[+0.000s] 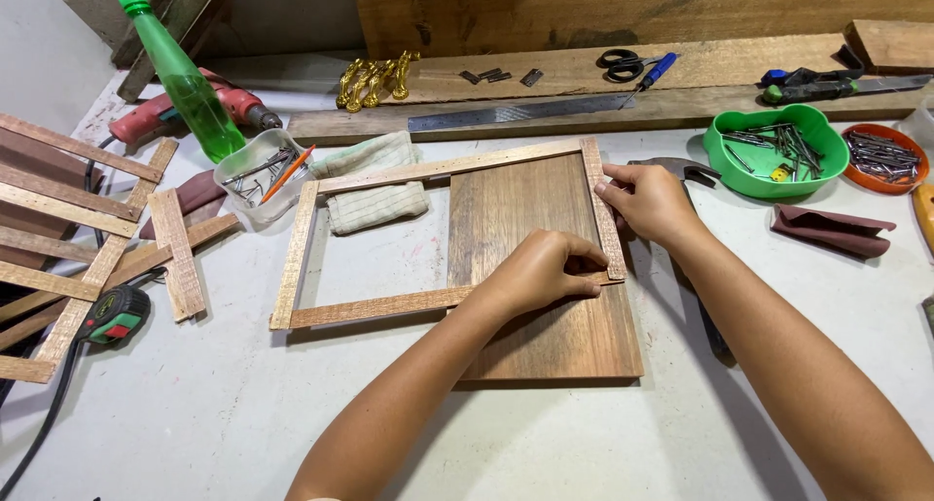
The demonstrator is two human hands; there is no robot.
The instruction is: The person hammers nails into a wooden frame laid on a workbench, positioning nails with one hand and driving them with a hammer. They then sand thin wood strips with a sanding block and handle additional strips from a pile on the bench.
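**Hands Pressed on a Strip Frame**

Left hand (538, 270) is being curled over the wooden frame (389, 307) at its five o'clock corner, seemingly pinching it. The frame's three o'clock strip is being gripped by the right hand (647, 201). A dark board (545, 336) is being used underneath.

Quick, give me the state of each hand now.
Left hand: fingers curled, pressing the thin rectangular wooden strip frame at its near-right corner.
Right hand: pinching the frame's right strip.
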